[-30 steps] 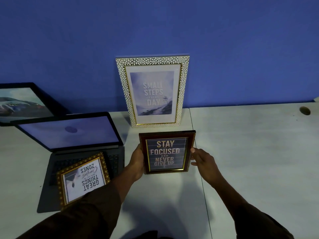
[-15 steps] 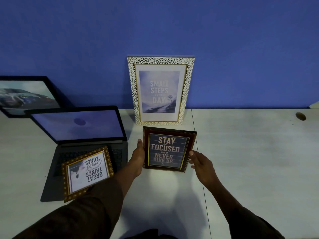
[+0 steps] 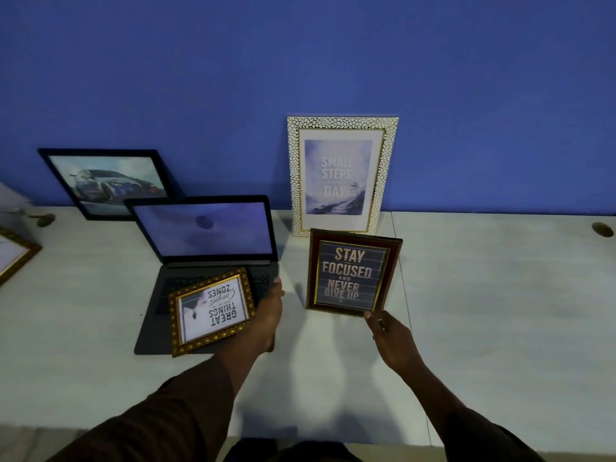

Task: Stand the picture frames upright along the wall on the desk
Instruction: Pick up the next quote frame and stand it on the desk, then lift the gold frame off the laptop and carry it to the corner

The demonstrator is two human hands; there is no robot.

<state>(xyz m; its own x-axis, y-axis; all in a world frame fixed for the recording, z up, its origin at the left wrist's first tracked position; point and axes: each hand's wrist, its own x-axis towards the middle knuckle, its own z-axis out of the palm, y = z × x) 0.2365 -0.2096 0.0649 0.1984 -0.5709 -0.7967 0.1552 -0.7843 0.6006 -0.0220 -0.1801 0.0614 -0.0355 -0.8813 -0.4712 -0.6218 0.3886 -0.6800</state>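
Picture frames, head view only: the dark red frame point(image 3: 353, 273) reading STAY FOCUSED AND NEVER GIVE UP stands near upright on the desk point(image 3: 500, 295), just in front of the white pebbled frame point(image 3: 343, 175) that leans against the blue wall point(image 3: 300, 61). Right hand point(image 3: 391, 338) pinches the red frame's lower right corner, fingertips closed on it. Left hand point(image 3: 266, 315) is off that frame, open and flat, lying between it and the gold ornate frame point(image 3: 211, 311), touching or nearly touching that one's right edge; can't tell which. The gold frame lies flat and upside down across the keyboard of the open laptop point(image 3: 206, 248). A black frame point(image 3: 106, 181) with a car picture leans at the wall on the left; a corner of another gold-edged frame point(image 3: 15, 258) lies flat at the far left edge. Step in hand, as I judge it: settling the red frame so it stands alone, with the left hand going for the gold one. Next move calls for a steady release by the right hand, since the frame may tip if its back stand isn't set (stand hidden), then lifting the gold frame off the laptop without dragging on the keys. Surface is pale, smooth, two desk tops butted with a seam; a cable hole point(image 3: 602, 229) far right. Room dim, lit from the person's side.
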